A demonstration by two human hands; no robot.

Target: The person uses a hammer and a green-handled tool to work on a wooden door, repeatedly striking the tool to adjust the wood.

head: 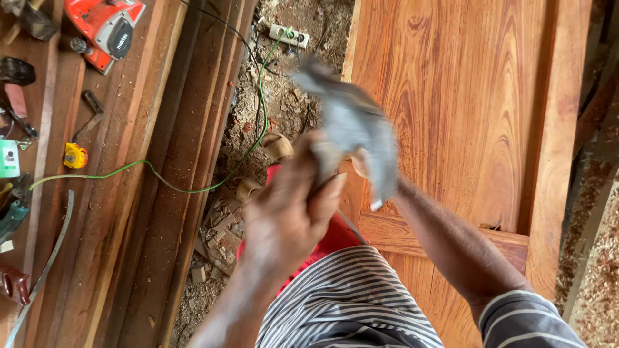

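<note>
Nearest the camera, a striped shirt fills the bottom of the view, with both forearms rising from it. The left hand is closed around the lower end of a grey sheet, which looks like sandpaper or a rag; it is blurred, so its kind is hard to tell. The right hand is mostly hidden behind the sheet, and whether it grips it cannot be told. The sheet is held up in the air between the hands, above the left edge of a wooden door, and does not touch the wood.

Judging from this, the sheet is only being readied, folded or shaken out. The door already looks smooth and evenly reddish, with panel and frame joined, but no rubbing of it is under way here.

Under the hands something red shows, perhaps a stool. Beside it the earth floor is strewn with wood chips, offcuts and a roll of tape. A green cable runs across the floor to a white power strip.

To the left lie long planks, bearing a yellow tape measure, hand tools and, farthest off, a red power tool. At the right edge lies sawdust.
</note>
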